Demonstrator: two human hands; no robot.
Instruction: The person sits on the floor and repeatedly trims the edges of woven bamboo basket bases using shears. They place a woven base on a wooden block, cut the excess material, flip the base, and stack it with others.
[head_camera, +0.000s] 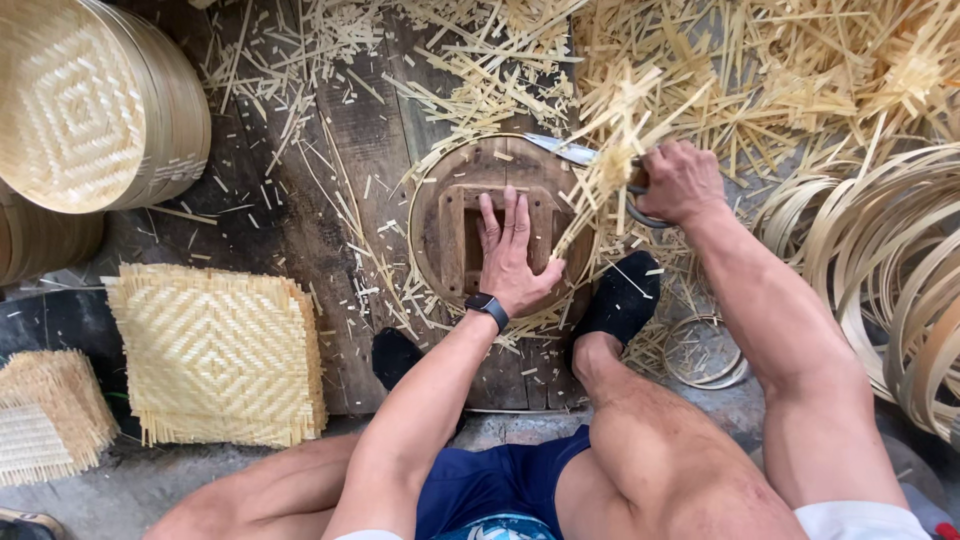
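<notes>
My left hand (512, 255) lies flat, fingers together, pressing on a round wooden form (450, 235) ringed by a thin bamboo hoop on a plank floor. My right hand (680, 182) grips the handles of large scissors (565, 152), whose blade points left over the form's far edge. A bunch of bamboo strip ends (600, 185) sticks up from the form's right side beside the blade. A black smartwatch (487, 306) is on my left wrist. My black-socked foot (620, 298) rests against the form's right edge.
Stacked round woven bamboo lids (95, 105) stand at top left. A pile of square woven mats (215, 355) lies at left, with smaller mats (50, 415) further left. Coiled bamboo hoops (880, 260) fill the right. Cut strips (760, 70) litter the top.
</notes>
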